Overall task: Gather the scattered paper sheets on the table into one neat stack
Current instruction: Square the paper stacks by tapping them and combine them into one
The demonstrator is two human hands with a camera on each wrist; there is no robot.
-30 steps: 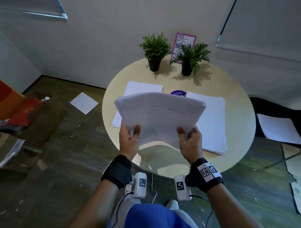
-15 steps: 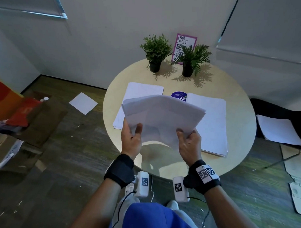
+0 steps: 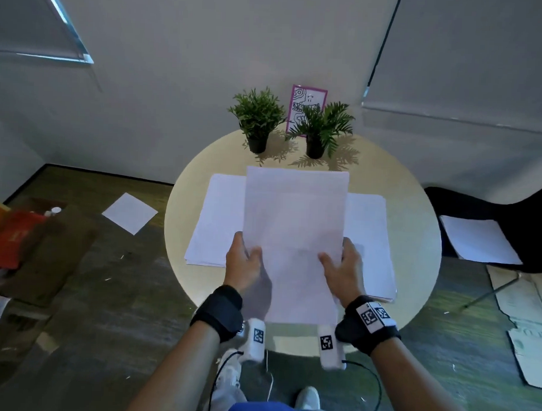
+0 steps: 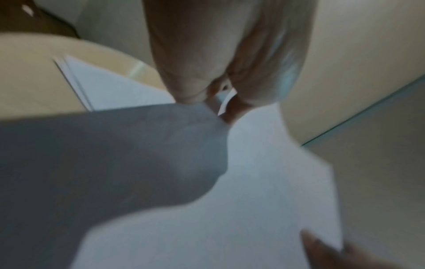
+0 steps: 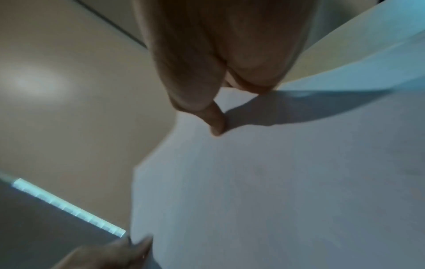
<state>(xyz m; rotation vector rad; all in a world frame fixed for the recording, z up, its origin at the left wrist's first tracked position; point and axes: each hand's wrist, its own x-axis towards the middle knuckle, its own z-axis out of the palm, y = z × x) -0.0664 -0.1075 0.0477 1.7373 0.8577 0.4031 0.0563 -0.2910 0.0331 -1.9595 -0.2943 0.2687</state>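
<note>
Raised: flat rectangular paper sheets | both hands gripping | round table

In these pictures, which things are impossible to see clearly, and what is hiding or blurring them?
- Head view: the held sheets cover the table's middle and part of the left pile and right pile.
- Head view: the fingers beneath the sheets, hidden by paper; only the thumbs of the left hand and right hand show.
- Sheet count: edges too fine.
- Both wrist views: motion-blurred.
</note>
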